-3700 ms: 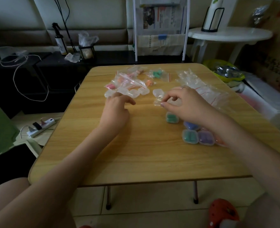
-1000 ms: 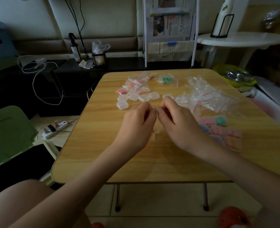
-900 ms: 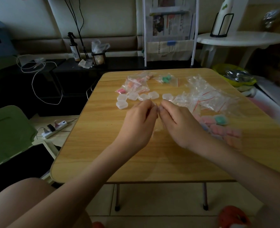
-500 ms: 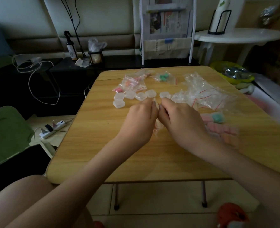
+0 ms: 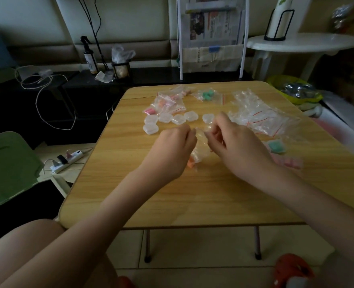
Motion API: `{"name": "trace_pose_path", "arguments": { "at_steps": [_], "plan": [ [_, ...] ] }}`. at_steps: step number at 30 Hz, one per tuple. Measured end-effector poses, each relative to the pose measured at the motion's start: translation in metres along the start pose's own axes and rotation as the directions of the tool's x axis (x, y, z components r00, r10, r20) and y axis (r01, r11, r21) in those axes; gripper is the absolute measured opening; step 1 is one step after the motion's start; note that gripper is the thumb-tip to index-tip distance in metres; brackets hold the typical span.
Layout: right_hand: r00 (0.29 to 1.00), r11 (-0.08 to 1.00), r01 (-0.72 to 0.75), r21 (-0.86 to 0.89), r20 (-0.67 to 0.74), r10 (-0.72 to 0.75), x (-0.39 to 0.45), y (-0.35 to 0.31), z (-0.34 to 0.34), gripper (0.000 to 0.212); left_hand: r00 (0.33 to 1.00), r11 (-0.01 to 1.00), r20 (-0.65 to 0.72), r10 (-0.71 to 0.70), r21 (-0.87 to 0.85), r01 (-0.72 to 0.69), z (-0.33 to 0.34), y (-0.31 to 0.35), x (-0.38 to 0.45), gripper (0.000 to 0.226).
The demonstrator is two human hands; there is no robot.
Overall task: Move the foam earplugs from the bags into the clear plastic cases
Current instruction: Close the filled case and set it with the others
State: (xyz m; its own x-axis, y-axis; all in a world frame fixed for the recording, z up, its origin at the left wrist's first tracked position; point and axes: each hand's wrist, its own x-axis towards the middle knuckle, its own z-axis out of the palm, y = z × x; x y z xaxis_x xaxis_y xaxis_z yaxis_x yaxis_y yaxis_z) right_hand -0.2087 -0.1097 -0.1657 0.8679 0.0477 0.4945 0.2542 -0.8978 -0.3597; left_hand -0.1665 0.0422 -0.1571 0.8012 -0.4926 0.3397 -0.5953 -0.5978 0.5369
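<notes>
Both hands meet over the middle of the wooden table, working the mouth of one small clear bag. The left hand pinches one lip of it and the right hand pinches the other, fingers curled in on the film. Orange earplugs sit bunched at the bag's lower end, just above the table. The film looks thin, slick and crumply, so I judge the grip belongs right at the seal strip, one lip per hand; the foam plugs should be feather-light, squashy and likely to roll once tipped out. Empty clear cases lie in a row toward the table's far edge, beyond the hands, with unopened bags just behind them.
</notes>
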Motion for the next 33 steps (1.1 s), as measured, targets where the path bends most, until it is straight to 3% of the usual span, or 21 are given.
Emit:
{"name": "trace_pose_path", "arguments": {
  "at_steps": [3,7,9,12,16,18,20,22,24,27,31,33],
  "plan": [
    [0.991,0.992,0.125,0.037,-0.043,-0.123,0.003,0.001,-0.005,0.008,0.999,0.997,-0.040,0.013,-0.080,-0.016,0.001,0.002,-0.003,0.035],
    [0.975,0.974,0.224,-0.037,0.005,-0.224,0.005,0.006,-0.001,0.019,0.994,0.992,-0.111,0.017,-0.119,-0.030,0.003,0.005,-0.003,0.030],
    [0.979,0.984,0.175,0.030,0.102,-0.177,0.005,0.007,0.003,0.026,0.986,0.990,-0.162,0.035,-0.126,-0.056,0.002,0.004,-0.004,0.031],
    [0.967,0.962,0.015,0.272,0.241,-0.083,0.004,-0.001,0.004,0.021,0.972,0.985,-0.183,0.148,-0.066,-0.162,0.005,0.007,-0.007,0.027],
    [0.930,0.799,-0.249,0.547,0.365,0.040,0.005,-0.005,0.007,0.020,0.953,0.963,-0.164,0.254,-0.050,-0.265,0.006,0.008,-0.009,0.024],
    [0.921,0.704,-0.318,0.635,0.382,0.072,0.005,-0.003,0.008,0.022,0.972,0.978,-0.202,0.122,-0.145,-0.153,0.003,0.006,-0.007,0.024],
    [0.925,0.656,-0.342,0.673,0.366,0.108,0.006,0.001,0.004,0.041,0.960,0.957,-0.247,-0.135,-0.283,0.061,-0.001,-0.002,0.000,0.019],
    [0.932,0.638,-0.333,0.694,0.345,0.112,0.007,0.005,0.001,0.049,0.921,0.894,-0.191,-0.339,-0.371,0.252,-0.007,-0.014,0.007,0.019],
    [0.930,0.616,-0.342,0.709,0.348,0.116,0.007,0.007,-0.002,0.048,0.903,0.755,0.017,-0.428,-0.543,0.368,-0.011,-0.024,0.012,0.022],
    [0.925,0.623,-0.353,0.698,0.363,0.117,0.007,0.007,-0.002,0.044,0.887,0.467,0.244,-0.391,-0.778,0.420,-0.017,-0.026,0.011,0.013],
    [0.912,0.636,-0.371,0.676,0.393,0.115,0.008,0.006,-0.001,0.040,0.906,0.340,0.296,-0.303,-0.854,0.393,-0.017,-0.027,0.009,0.013],
    [0.903,0.648,-0.388,0.656,0.411,0.124,0.007,0.007,0.001,0.039,0.906,0.329,0.287,-0.310,-0.862,0.386,-0.017,-0.025,0.007,0.015]
  ]
}}
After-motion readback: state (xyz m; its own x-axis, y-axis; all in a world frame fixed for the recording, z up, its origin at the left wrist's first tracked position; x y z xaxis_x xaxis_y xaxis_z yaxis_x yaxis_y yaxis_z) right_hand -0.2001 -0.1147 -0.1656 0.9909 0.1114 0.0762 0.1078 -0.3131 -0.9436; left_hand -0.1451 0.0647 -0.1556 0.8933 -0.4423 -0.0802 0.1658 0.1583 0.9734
